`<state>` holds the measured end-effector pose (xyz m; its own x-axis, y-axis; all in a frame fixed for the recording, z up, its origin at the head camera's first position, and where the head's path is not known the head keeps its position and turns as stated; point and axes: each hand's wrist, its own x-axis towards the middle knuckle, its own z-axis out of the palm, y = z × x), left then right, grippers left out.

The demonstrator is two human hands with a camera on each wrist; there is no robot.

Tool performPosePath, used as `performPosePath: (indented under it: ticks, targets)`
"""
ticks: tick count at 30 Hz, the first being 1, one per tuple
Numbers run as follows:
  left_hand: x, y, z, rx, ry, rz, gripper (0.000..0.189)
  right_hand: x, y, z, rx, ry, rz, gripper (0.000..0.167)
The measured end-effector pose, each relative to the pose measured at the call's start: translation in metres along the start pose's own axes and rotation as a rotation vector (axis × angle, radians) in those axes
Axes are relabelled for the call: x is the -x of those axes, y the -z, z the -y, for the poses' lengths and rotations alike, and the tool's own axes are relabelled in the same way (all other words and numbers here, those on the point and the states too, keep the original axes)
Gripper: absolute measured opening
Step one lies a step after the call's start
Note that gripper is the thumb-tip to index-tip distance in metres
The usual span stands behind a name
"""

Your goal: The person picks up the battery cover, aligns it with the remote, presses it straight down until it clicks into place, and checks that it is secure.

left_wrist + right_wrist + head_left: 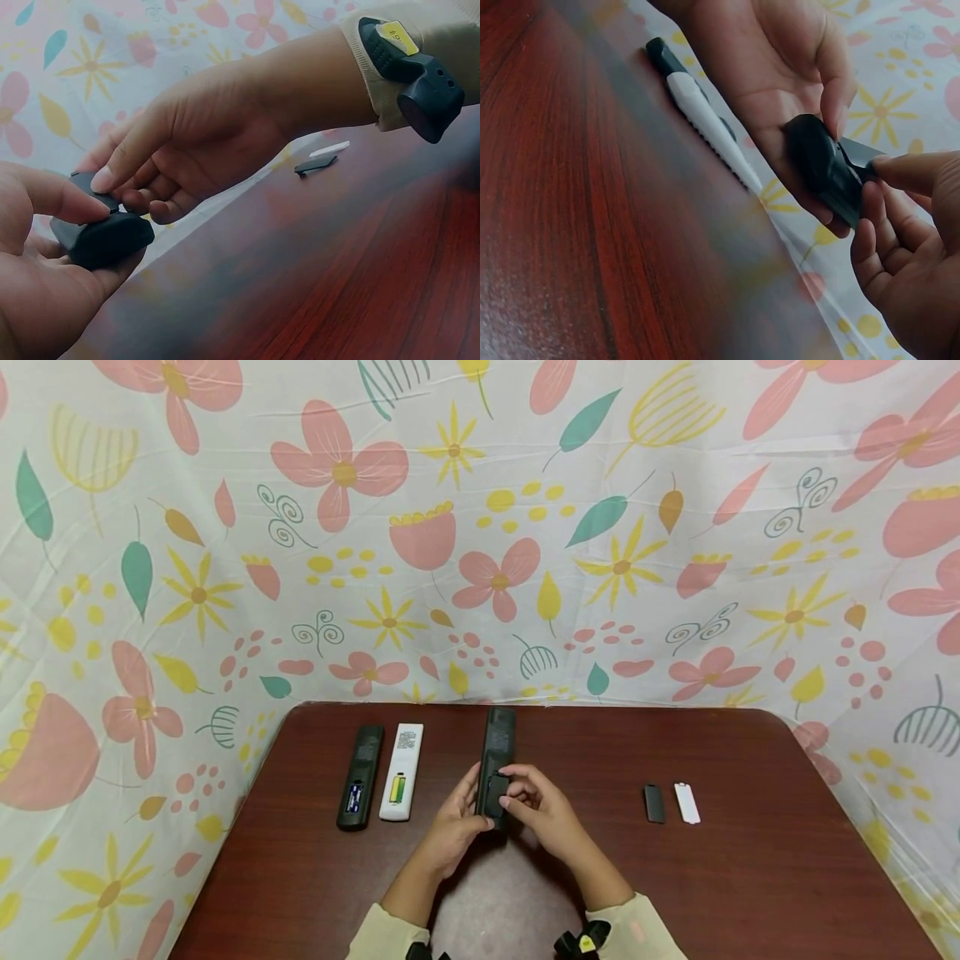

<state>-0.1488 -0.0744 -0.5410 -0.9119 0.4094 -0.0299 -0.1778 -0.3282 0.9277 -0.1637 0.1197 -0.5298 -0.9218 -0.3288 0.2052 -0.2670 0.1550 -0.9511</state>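
In the head view a black remote control (499, 735) is held back side up, its far end toward the back edge of the table. My left hand (452, 831) grips it along its left side, with the thumb on the near end. The fingers and thumb of my right hand (551, 818) pinch a black battery cover (496, 789) over the remote's lower half. In the right wrist view the cover (861, 169) stands tilted up from the remote (814, 161), a gap showing between them. The inside of the battery compartment is hidden.
Left on the brown table (300, 877) lie a black remote (367, 747) and a white remote (406, 752), both with uncovered compartments showing batteries. At the right lie a black cover (654, 803) and a white cover (686, 802). A flowered cloth (465, 635) hangs behind the table.
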Motion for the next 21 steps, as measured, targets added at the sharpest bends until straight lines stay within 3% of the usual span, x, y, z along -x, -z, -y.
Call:
performPosePath:
  ticks: [21]
  targets:
    - [0.0009, 0.0013, 0.0009, -0.002, 0.001, -0.001, 0.090, -0.0012, -0.0014, -0.0001, 0.063, -0.018, -0.013, 0.040]
